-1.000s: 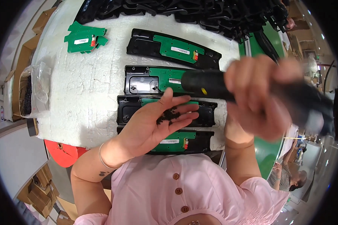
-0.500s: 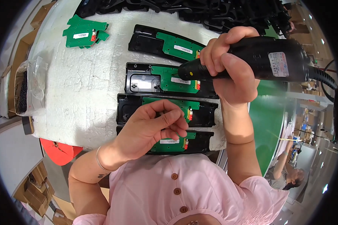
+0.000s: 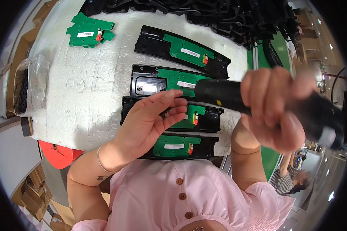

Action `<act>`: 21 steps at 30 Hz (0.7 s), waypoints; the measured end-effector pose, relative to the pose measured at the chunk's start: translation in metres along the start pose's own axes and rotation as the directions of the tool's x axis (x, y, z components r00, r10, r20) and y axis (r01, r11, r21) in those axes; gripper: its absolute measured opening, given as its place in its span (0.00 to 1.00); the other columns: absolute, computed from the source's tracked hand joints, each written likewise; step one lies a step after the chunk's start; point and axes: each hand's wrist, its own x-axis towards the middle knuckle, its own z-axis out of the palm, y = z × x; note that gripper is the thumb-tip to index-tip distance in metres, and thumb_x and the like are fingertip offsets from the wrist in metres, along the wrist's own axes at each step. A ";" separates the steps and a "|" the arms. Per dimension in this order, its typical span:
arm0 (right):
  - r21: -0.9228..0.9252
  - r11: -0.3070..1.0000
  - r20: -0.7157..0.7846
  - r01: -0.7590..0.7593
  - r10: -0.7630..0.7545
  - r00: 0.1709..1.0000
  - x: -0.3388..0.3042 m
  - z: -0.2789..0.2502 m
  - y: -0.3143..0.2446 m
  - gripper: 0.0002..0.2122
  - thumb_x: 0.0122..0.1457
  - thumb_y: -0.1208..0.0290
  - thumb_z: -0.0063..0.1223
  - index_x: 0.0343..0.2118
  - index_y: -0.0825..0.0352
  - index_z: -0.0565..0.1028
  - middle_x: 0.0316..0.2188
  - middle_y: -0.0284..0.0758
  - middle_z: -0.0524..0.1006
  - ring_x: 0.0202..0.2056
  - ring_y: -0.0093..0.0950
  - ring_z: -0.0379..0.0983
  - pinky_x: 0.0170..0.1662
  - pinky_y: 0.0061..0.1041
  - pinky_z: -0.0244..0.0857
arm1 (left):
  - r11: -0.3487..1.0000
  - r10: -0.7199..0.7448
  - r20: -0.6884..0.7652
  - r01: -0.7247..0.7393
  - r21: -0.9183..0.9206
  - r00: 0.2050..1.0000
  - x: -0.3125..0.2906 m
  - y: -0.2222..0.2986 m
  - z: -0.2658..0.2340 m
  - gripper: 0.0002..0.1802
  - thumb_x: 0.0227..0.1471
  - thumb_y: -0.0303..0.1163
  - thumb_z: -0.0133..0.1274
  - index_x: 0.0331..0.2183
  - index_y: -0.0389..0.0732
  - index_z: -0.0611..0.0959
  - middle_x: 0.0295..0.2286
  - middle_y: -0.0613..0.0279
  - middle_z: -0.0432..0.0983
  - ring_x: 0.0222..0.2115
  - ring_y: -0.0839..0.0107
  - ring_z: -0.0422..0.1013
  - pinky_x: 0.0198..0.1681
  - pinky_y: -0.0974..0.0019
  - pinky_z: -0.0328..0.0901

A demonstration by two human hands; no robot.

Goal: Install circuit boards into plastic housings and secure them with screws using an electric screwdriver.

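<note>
My right hand clasps a screwdriver; beyond my left hand, fingers curled, pinching I cannot tell, lies a board.

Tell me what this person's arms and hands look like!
The arms have short pink sleeves. A thin bracelet circles the left wrist, and small dark marks show on that forearm. The left hand and right hand wear no gloves; the right one is blurry.

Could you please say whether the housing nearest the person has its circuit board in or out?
In: the green circuit board lies inside the black housing, whose dark end shows beside it.
</note>
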 end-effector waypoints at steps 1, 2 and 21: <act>-0.007 1.000 -0.016 -0.004 0.004 1.000 -0.001 0.005 -0.008 0.10 0.44 0.73 0.46 0.30 0.62 0.62 0.12 0.21 0.63 0.14 0.14 0.59 0.21 0.15 0.55 | 1.000 -0.007 0.005 0.007 0.001 1.000 0.003 -0.001 0.001 0.15 0.54 0.31 0.44 0.43 0.33 0.70 0.36 0.60 0.71 0.36 0.76 0.68 0.41 0.75 0.66; -0.051 0.998 0.021 0.035 -0.034 0.999 -0.001 0.004 -0.011 0.11 0.43 0.74 0.50 0.28 0.60 0.61 0.10 0.19 0.64 0.11 0.12 0.60 0.18 0.11 0.54 | 1.000 0.013 -0.005 -0.013 0.007 1.000 0.003 -0.001 0.002 0.14 0.54 0.31 0.45 0.41 0.34 0.72 0.34 0.61 0.72 0.34 0.76 0.69 0.41 0.75 0.66; 0.006 0.994 0.110 0.106 -0.106 0.988 -0.014 0.000 -0.031 0.14 0.43 0.74 0.56 0.33 0.61 0.63 0.11 0.19 0.69 0.13 0.11 0.64 0.18 0.08 0.57 | 0.972 -0.033 0.210 0.081 -0.222 0.977 0.004 -0.016 -0.002 0.15 0.55 0.37 0.44 0.38 0.35 0.73 0.31 0.63 0.72 0.31 0.77 0.69 0.38 0.75 0.67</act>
